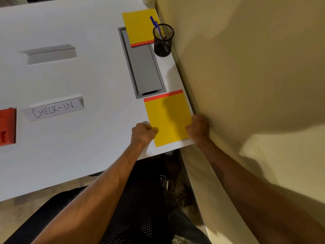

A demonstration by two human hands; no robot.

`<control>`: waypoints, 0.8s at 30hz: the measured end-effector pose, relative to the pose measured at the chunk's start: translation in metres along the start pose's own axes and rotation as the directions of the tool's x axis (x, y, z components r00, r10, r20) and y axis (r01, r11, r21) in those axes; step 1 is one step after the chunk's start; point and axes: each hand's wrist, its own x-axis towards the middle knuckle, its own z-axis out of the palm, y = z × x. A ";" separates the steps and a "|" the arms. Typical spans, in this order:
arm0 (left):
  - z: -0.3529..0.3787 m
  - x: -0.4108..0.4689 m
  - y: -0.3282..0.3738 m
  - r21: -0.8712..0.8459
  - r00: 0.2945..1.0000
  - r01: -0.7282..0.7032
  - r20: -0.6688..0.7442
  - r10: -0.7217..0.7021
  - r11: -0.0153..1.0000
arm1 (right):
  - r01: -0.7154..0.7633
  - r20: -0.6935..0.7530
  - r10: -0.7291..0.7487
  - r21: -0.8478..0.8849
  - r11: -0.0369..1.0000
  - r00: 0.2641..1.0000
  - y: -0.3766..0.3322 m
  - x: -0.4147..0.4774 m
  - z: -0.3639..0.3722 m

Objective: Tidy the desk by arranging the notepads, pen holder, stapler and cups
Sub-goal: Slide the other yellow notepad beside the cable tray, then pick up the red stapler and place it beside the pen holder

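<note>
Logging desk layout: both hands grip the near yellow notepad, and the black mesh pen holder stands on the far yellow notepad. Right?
Not quite. In the head view the black mesh pen holder stands on the white desk beside the far yellow notepad, not on it. Both hands do grip the near yellow notepad.

Far left of the left hand [143, 132], a red object [7, 126] is cut off by the frame edge — too little shows to name it. The left hand's fingers curl out of sight at the near notepad [168, 118] edge; the right hand [198, 128] hides that notepad's right edge — its grip cannot be judged.
</note>
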 end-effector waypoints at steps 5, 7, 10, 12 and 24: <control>-0.008 0.002 -0.001 0.065 0.999 -0.043 -0.020 0.044 0.997 | 0.045 0.032 -0.042 -0.100 0.994 0.999 -0.011 -0.007 -0.004; -0.017 -0.002 0.001 0.111 0.997 -0.075 -0.014 0.077 0.991 | 0.110 0.042 -0.106 -0.124 0.986 0.993 -0.020 -0.009 -0.005; -0.034 -0.005 0.002 0.182 0.990 -0.123 -0.046 0.133 0.976 | 0.217 0.046 -0.213 -0.146 0.965 0.976 -0.039 -0.012 -0.003; -0.047 -0.008 0.000 0.182 0.985 -0.147 -0.067 0.161 0.972 | 0.276 0.052 -0.271 -0.144 0.950 0.961 -0.056 -0.016 0.002; -0.179 -0.016 -0.083 0.009 0.895 -0.061 -0.442 0.058 0.998 | 0.702 0.249 -0.658 -0.203 0.683 0.711 -0.189 -0.057 0.099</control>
